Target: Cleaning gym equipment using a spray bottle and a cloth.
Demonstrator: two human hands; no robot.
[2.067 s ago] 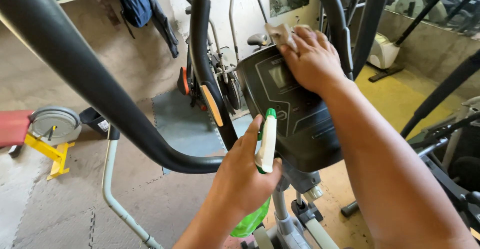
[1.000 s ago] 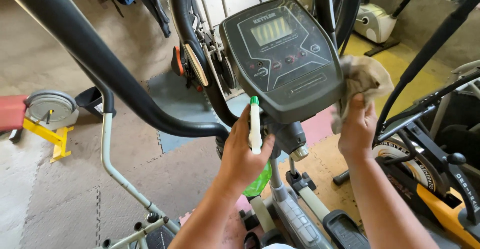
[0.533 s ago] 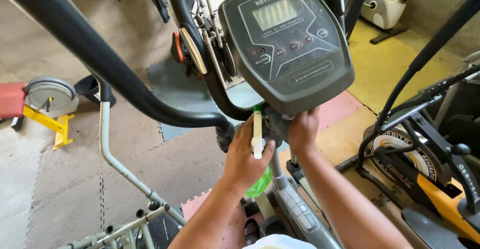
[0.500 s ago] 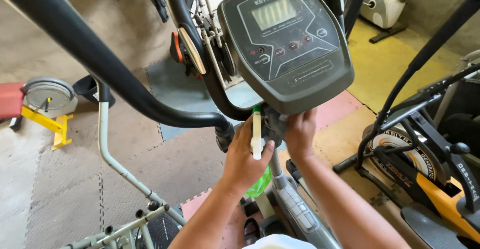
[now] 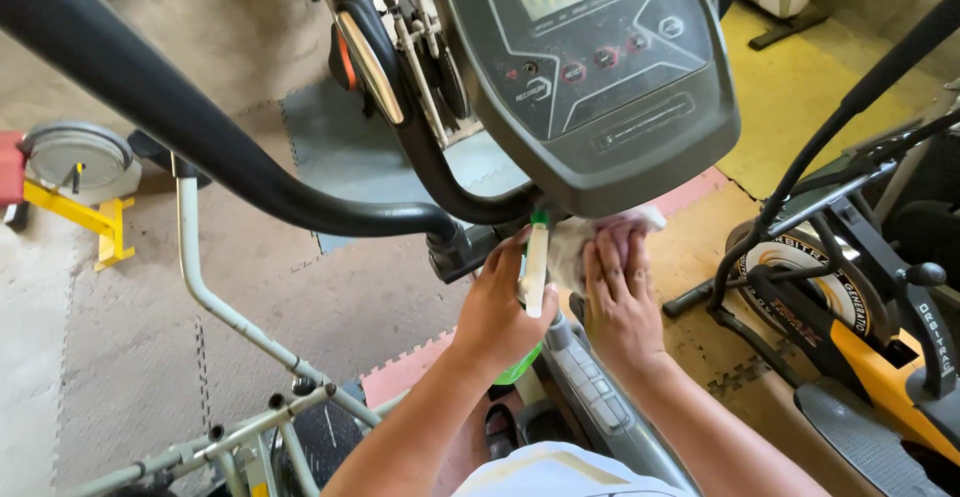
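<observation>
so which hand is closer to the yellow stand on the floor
Left. The left hand holds a green spray bottle nearer the yellow stand; the right hand presses a cloth farther away.

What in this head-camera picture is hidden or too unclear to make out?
- Cloth under the right hand: mostly covered by the fingers and the console above.
- Green spray bottle: body hidden behind the left hand.
- Post being wiped: hidden by console and hands.
- Console top: cut off by the frame edge.
</observation>
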